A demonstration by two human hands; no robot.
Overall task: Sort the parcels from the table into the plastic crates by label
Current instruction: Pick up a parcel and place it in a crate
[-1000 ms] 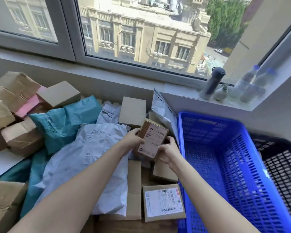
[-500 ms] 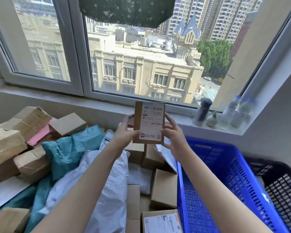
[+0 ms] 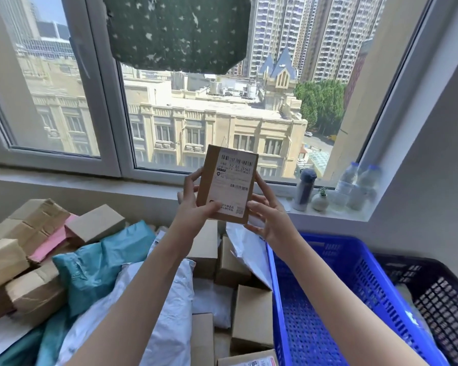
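1. The left hand (image 3: 196,204) and the right hand (image 3: 269,215) are holding a small cardboard parcel (image 3: 226,184) upright in the air, in front of the window sill (image 3: 90,182) and above the heap below.
2. The left fingers (image 3: 209,206) are curling round the parcel's left edge, with the thumb pressing on the lower front. The right fingers (image 3: 262,183) are gripping its right edge and lower corner.
3. Open room: the parcel is hanging clear of everything – nothing is touching its top or bottom edge.
4. The blue crate (image 3: 365,276) is standing below and to the right, with its left rim lying just beside the parcels. The dark crate (image 3: 444,299) is sitting against its far right side.
5. The heap is crowding the left and centre: brown boxes (image 3: 37,225), a pink mailer (image 3: 50,241), a teal mailer (image 3: 98,262), a white mailer (image 3: 169,313) and a plain box (image 3: 251,318).
6. A flask (image 3: 304,190), a small vase (image 3: 320,200) and two water bottles (image 3: 354,186) are standing on the sill to the right, well apart from the hands.
7. The white label (image 3: 233,186) is facing the camera – showing a barcode on top, a shorter barcode at mid right and a QR code at the lower right. The printed characters are blurring too much to read.
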